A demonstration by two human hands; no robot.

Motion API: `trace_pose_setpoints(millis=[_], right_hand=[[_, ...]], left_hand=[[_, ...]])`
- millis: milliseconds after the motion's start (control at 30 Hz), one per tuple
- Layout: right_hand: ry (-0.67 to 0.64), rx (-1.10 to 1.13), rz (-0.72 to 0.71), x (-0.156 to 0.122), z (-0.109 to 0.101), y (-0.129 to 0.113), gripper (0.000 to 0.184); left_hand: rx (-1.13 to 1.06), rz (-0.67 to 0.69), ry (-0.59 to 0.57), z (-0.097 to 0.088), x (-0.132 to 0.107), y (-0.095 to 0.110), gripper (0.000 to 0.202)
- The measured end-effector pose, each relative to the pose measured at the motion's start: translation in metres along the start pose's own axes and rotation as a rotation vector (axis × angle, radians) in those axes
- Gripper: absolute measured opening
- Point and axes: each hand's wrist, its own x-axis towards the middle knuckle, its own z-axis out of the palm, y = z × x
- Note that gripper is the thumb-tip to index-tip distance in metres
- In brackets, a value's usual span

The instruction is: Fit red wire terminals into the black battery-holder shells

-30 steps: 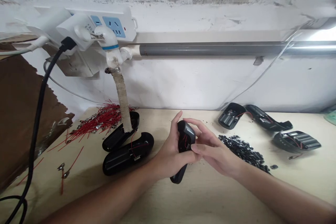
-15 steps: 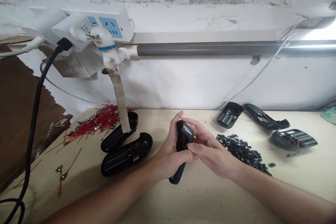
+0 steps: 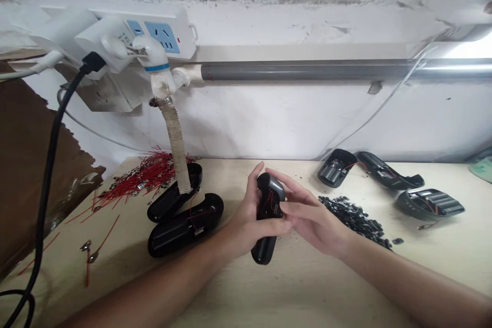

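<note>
A curved black plastic housing (image 3: 264,251) with thin red wires inside is held above the table, its hollow side toward me. My left hand (image 3: 251,215) wraps it from the left, the thumb lying across its front. From the right, my right hand (image 3: 307,212) grips the same housing, with the thumb at its inner edge. Whether the fingers hold some small part as well is hidden. Left of my hands lie two similar black housings (image 3: 169,238), one with a red wire hanging from it.
Red wires with metal contacts (image 3: 144,177) are heaped at the back left, under a ribbed hose (image 3: 176,138). Small black parts (image 3: 355,220) form a pile right of my hands. Several black housings (image 3: 432,202) rest beyond it. A black cable (image 3: 49,164) hangs at left.
Both hands have turned the housing slightly, so more of its hollow inside faces me and its lower end has swung right. My right thumb has shifted a little up along the edge.
</note>
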Motion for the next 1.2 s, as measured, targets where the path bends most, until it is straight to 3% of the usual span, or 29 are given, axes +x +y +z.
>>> trace_pose_setpoints(millis=[200,567,933,1100,1200], right_hand=[[-0.027,-0.026,-0.027,0.0,-0.001,0.003,0.065],[-0.06,-0.114,-0.101,0.001,-0.006,0.009,0.059],[-0.064,-0.186,-0.171,0.002,-0.007,0.01,0.059],[-0.029,-0.122,-0.097,0.003,-0.003,0.004,0.061],[0.06,-0.059,-0.079,0.003,-0.002,0.004,0.058]], left_hand=[[-0.074,-0.049,0.061,-0.001,0.002,-0.005,0.118],[-0.007,-0.011,-0.018,0.0,0.0,0.0,0.123],[0.011,0.014,-0.021,-0.002,0.001,-0.006,0.12],[0.052,0.034,0.025,0.002,0.001,-0.004,0.118],[0.147,0.088,0.136,0.005,0.003,-0.005,0.114]])
